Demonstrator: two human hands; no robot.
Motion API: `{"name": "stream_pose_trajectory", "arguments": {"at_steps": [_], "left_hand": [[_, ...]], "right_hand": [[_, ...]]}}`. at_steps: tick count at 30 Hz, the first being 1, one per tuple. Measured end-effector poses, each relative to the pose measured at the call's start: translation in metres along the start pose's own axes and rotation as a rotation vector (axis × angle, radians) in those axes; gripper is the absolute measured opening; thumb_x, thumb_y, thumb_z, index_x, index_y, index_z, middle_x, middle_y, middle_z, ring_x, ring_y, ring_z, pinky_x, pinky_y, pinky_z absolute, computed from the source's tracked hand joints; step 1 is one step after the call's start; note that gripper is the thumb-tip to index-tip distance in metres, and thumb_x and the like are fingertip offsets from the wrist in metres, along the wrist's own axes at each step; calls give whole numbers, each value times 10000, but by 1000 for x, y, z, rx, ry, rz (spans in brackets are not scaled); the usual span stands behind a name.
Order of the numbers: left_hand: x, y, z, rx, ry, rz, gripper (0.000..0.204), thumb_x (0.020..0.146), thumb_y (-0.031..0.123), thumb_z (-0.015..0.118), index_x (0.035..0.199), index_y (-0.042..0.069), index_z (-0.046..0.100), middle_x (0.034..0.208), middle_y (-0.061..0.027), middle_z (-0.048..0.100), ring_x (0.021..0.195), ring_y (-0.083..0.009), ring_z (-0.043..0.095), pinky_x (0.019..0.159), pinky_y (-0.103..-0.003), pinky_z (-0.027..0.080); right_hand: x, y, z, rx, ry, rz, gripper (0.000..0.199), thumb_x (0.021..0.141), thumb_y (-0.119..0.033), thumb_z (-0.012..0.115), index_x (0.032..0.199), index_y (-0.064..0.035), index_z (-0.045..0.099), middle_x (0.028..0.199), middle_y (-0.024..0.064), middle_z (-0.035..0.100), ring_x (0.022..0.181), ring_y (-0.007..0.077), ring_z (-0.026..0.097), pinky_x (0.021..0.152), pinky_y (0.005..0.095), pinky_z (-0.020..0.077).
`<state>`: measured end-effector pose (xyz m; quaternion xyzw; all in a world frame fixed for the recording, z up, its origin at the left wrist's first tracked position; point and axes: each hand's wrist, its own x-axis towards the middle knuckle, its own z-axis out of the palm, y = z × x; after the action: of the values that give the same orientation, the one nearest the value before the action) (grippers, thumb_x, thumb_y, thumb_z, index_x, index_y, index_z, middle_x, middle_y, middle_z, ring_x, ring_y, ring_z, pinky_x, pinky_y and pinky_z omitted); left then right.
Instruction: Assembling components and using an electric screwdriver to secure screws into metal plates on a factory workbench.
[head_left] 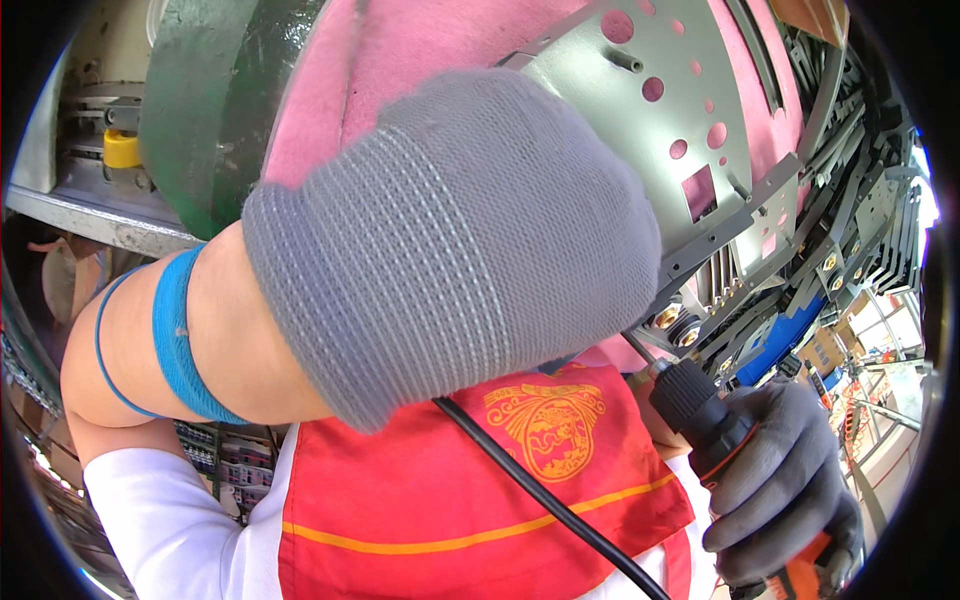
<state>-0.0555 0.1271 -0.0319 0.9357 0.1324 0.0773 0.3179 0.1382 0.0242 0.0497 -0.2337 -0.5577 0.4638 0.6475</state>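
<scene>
My left hand (555,220), in a grey knit glove, is raised large across the middle, and its fingers are turned out of sight. Just beyond it lies a grey sheet-metal panel (620,120) with round holes, a square cut-out and short studs. At the lower right my right hand (780,485), also gloved in grey, is wrapped round a power drill (690,400) with a black chuck and orange parts. The drill's bit points up and left toward the panel's lower edge, where my left hand hides part of it. Whether bit and panel touch cannot be told.
Pink padding (420,50) lies beneath the panel. A dark green curved sheet (215,110) stands at the upper left beside a yellow roller (122,150). Many dark metal brackets (870,220) are piled at the right. A black cable (540,490) crosses before my red apron (400,500).
</scene>
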Motion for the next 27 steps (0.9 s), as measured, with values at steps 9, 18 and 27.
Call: {"name": "stream_pose_trajectory", "arguments": {"at_steps": [9,18,27], "left_hand": [[5,2,1,-29,-11,-17,100,742,224,662,775,139,621,717,-38,565,631,-187,625,505,-363,450],[3,3,-4,-62,-23,-52,73,759,215,643,759,145,624,703,-35,553,605,-175,611,479,-359,432],[0,0,-2,8,-7,21,78,764,221,645,753,147,624,704,-28,553,608,-173,613,480,-359,432]], "right_hand": [[-27,-24,37,-422,448,56,486,762,-79,777,1209,-29,591,727,-30,650,623,35,630,590,211,533],[-26,-39,46,-452,402,343,348,899,-86,653,1233,-56,557,678,8,612,507,100,575,496,249,517],[-23,0,42,-358,389,-162,410,753,-77,771,1127,-2,618,666,-18,634,523,48,599,509,171,527]]}}
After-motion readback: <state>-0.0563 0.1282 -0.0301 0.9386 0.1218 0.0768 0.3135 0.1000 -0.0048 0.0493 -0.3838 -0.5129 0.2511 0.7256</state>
